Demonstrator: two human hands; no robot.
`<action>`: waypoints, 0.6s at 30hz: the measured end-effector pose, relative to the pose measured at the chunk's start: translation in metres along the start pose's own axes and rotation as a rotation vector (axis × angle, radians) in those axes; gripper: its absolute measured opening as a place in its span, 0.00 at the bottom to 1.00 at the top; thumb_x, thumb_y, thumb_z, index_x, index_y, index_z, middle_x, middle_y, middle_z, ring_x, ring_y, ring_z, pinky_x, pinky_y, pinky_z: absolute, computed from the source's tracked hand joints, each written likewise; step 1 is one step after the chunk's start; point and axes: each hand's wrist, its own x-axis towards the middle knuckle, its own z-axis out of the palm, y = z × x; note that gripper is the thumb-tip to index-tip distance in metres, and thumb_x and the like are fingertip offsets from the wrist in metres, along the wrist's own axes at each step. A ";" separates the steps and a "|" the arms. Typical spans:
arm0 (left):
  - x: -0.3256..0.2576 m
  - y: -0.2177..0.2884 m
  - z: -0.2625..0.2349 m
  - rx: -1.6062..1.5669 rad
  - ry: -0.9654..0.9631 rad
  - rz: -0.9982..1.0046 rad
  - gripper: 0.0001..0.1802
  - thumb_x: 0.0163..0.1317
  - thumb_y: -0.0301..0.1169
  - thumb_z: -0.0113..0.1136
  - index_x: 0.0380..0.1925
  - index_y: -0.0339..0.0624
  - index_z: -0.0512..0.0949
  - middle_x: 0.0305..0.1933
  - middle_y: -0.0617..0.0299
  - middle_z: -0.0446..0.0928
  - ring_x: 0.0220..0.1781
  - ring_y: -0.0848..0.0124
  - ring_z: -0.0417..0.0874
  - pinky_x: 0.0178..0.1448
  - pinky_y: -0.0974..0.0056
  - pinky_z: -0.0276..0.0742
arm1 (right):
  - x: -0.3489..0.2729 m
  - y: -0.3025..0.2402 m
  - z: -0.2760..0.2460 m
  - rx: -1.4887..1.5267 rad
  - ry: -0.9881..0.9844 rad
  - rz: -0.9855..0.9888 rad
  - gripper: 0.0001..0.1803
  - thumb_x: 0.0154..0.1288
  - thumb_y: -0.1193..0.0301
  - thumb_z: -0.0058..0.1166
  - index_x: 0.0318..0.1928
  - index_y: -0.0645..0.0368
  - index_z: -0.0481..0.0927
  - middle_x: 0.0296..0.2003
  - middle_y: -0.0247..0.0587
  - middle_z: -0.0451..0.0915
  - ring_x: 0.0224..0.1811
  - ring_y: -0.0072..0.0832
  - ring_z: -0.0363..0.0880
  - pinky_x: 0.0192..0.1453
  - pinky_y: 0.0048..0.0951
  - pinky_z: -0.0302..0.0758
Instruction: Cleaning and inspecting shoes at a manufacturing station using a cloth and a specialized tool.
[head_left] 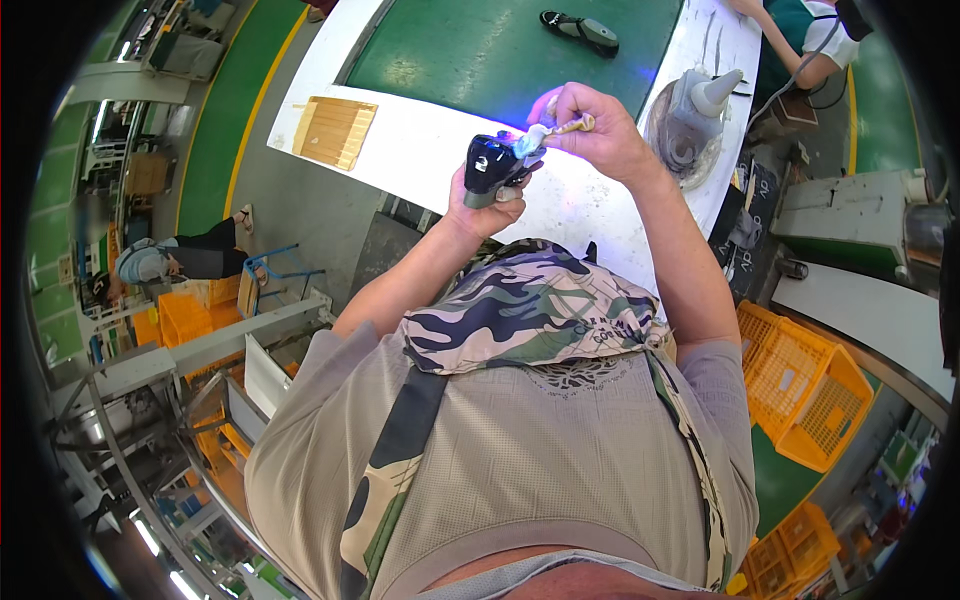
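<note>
My left hand (488,212) is wrapped round a glossy black shoe (485,165) with a grey-green lower edge, holding it tilted above the white worktop. In a pinch, my right hand (600,125) grips a short tan stick (573,126) with a whitish wad (531,141) at its end. That wad meets the right side of the shoe, under a bluish glow. Whether the wad is cloth or bristle I cannot tell. The palm side of my left hand is hidden by the shoe.
Another dark shoe (580,33) lies on the green belt (480,60) ahead. At the right, a squeeze bottle (698,105) stands on a round dish. A tan slatted board (335,130) lies at the left. Orange crates (805,385) and a co-worker's arm (790,45) are to the right.
</note>
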 end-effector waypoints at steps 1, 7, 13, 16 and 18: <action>0.001 -0.003 0.001 0.002 -0.001 0.002 0.32 0.64 0.49 0.52 0.61 0.38 0.69 0.53 0.37 0.77 0.18 0.71 0.77 0.17 0.74 0.61 | -0.002 -0.001 0.000 0.006 0.004 0.002 0.13 0.57 0.80 0.63 0.31 0.56 0.68 0.43 0.45 0.78 0.44 0.24 0.75 0.48 0.28 0.74; 0.003 -0.016 0.000 -0.043 -0.058 0.038 0.35 0.64 0.48 0.53 0.63 0.34 0.66 0.47 0.37 0.80 0.17 0.72 0.76 0.17 0.74 0.61 | -0.009 0.003 -0.001 0.055 0.008 -0.011 0.13 0.57 0.80 0.62 0.32 0.56 0.69 0.43 0.44 0.78 0.43 0.24 0.75 0.48 0.27 0.75; 0.002 -0.023 0.001 -0.135 -0.209 -0.063 0.29 0.62 0.47 0.52 0.59 0.42 0.72 0.55 0.39 0.77 0.22 0.67 0.79 0.21 0.72 0.65 | -0.017 0.004 -0.004 0.114 0.014 0.020 0.13 0.57 0.81 0.62 0.32 0.56 0.69 0.43 0.44 0.77 0.44 0.23 0.74 0.48 0.26 0.74; 0.002 -0.028 0.005 -0.114 -0.191 -0.035 0.31 0.61 0.47 0.54 0.60 0.39 0.71 0.54 0.40 0.77 0.20 0.69 0.76 0.21 0.72 0.63 | -0.021 0.001 -0.004 0.099 0.013 0.022 0.14 0.56 0.81 0.63 0.32 0.56 0.69 0.43 0.44 0.77 0.44 0.23 0.74 0.47 0.26 0.73; 0.003 -0.028 -0.006 -0.116 -0.253 -0.111 0.31 0.61 0.46 0.55 0.60 0.38 0.71 0.51 0.42 0.79 0.18 0.71 0.75 0.21 0.72 0.63 | -0.024 -0.002 -0.004 0.095 0.010 0.023 0.14 0.56 0.82 0.63 0.32 0.56 0.69 0.43 0.43 0.77 0.44 0.23 0.74 0.47 0.26 0.73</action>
